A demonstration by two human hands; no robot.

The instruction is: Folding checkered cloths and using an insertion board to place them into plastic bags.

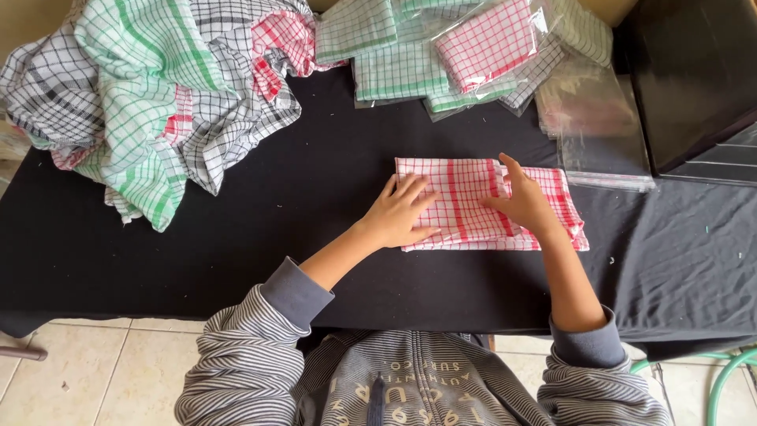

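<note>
A red-and-white checked cloth lies folded into a rectangle on the black-covered table. My left hand rests flat on its left part, fingers spread. On the right part of the same cloth, my right hand presses down with the fingers extended. Neither hand grips anything; both lie on top of the fabric.
A heap of loose checked cloths in green, black and red fills the back left. Folded cloths in clear plastic bags lie at the back centre. Empty clear bags sit at the right, beside a black box.
</note>
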